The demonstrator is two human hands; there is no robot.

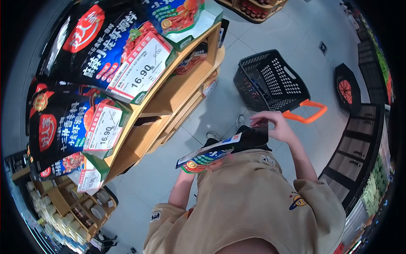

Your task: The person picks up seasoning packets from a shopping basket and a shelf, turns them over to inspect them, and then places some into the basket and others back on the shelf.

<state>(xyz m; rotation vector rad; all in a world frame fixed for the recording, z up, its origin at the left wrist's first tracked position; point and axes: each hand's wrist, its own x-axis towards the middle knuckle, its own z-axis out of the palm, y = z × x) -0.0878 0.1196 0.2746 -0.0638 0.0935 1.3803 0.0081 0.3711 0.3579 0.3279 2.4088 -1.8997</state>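
Observation:
A black and blue food pouch (207,157) is held in front of my body, seen nearly edge-on. My right hand (270,124) grips its dark end at the right, with the thumb and fingers closed on it. My left hand (220,163) is under the pouch's other end, mostly covered by it, with only a little of the fingers showing. Past my right hand stands a dark shopping basket (272,82) on the floor, its orange handle (308,112) close to my right wrist.
At the left, a wooden shelf (165,99) carries similar pouches (101,46) with 16.90 price cards (141,70). Dark cabinets (351,146) with produce line the right side. More goods shelving (69,199) stands lower left. My shoes (240,120) show on the tiled floor.

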